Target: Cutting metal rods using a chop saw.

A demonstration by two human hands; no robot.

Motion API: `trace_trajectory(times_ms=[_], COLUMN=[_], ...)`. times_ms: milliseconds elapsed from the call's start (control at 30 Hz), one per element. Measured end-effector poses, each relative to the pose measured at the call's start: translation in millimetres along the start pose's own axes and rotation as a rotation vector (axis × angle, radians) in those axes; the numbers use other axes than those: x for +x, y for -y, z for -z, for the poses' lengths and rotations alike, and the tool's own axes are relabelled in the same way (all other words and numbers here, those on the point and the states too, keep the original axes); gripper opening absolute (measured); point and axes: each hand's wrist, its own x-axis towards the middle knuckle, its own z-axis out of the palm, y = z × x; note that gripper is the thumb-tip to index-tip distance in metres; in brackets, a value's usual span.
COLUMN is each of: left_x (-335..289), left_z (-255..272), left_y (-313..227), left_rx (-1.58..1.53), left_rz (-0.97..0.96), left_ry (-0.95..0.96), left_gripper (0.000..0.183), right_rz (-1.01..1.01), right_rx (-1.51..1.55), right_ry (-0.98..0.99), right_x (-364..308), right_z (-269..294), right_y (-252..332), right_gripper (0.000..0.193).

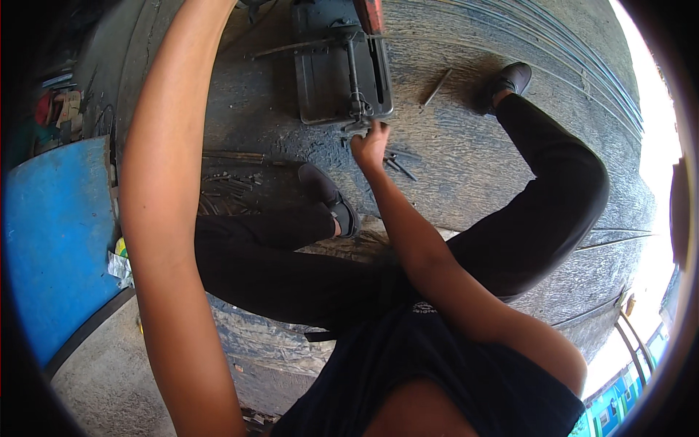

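A cut-off saw with a dark metal base stands on the floor at the top centre. A clamp screw runs along its base to a crank handle at the near end. My right hand is at this handle, its fingers curled and slightly blurred; they partly hide what they grip. My left forearm reaches up past the top edge, beside the saw, and the left hand is out of view. Short cut metal rods lie just right of my right hand.
A single short rod lies right of the saw. Long thin metal bars stretch across the upper right. Cut pieces are piled near my left shoe. A blue panel stands at the left; my right shoe is far right.
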Motion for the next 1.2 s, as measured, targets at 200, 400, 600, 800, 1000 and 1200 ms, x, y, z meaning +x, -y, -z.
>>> trace_trajectory(times_ms=[200, 400, 600, 800, 1000, 1200], left_x=[-1.0, 3.0, -6.9, -10.9, -15.2, -18.7], left_z=[-1.8, -1.9, -4.5, -3.6, -0.3, -2.1], left_y=[5.7, 9.5, -0.6, -3.9, -10.9, -18.7], left_rx=[0.015, -0.02, -0.069, -0.034, -0.01, -0.008], left_rz=[-0.002, 0.017, -0.07, -0.016, 0.052, 0.104], left_ry=[-0.044, -0.04, -0.041, -0.04, -0.026, 0.01], left_gripper=[0.073, 0.074, 0.072, 0.072, 0.068, 0.056], right_rz=[-0.982, -0.363, -0.351, -0.698, -0.702, -0.755], right_rx=[1.191, 0.177, 0.419, 1.105, 1.168, 0.82], right_ry=[0.265, 0.003, -0.313, 0.041, 0.145, 0.089], right_x=[19.8, 12.2, 88.4, 322.9, 429.9, 426.1], right_z=[3.8, 3.0, 14.0, 78.8, 86.3, 76.6], right_y=[3.3, -1.9, -28.8, -100.2, -108.4, -91.8], right_gripper=[0.053, 0.067, 0.03, 0.03, 0.029, 0.017])
